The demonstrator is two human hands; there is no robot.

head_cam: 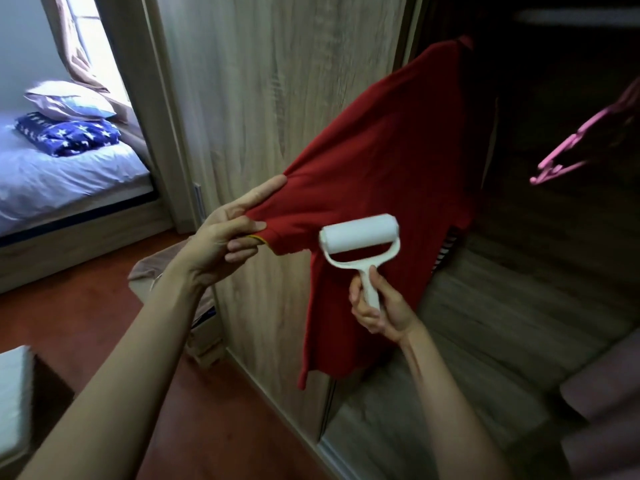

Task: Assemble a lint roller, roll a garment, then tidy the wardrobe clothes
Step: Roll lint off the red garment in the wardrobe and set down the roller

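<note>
While left hand (221, 240) pinches the sleeve end of one red garment (381, 161) hanging by the wardrobe door (277, 81), right hand (381, 310) grips one white lint roller (360, 237) by its handle, drum against the fabric; one pink hanger (568, 157) nearby

Matt red cloth garment (381, 174), seemingly plastic lint roller (360, 237).
</note>
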